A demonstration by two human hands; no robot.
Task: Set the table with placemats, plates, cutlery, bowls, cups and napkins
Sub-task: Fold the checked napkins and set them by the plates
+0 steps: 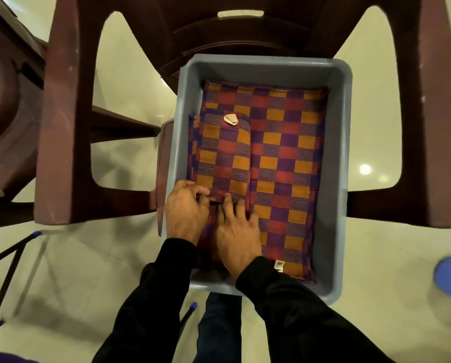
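Both my hands are down in the gray tub [342, 179]: left hand [186, 209] fingers pinch the folded checkered placemat [220, 153] edge, right hand [237, 231] fingers lie flat on it.

A domestic or canteen-style dining area, by the look of it. Moulded maroon plastic chairs [69, 127] stand on a glossy pale tiled floor [75, 271], and a grey plastic tub [339, 179] holds checked woven placemats [284, 153].
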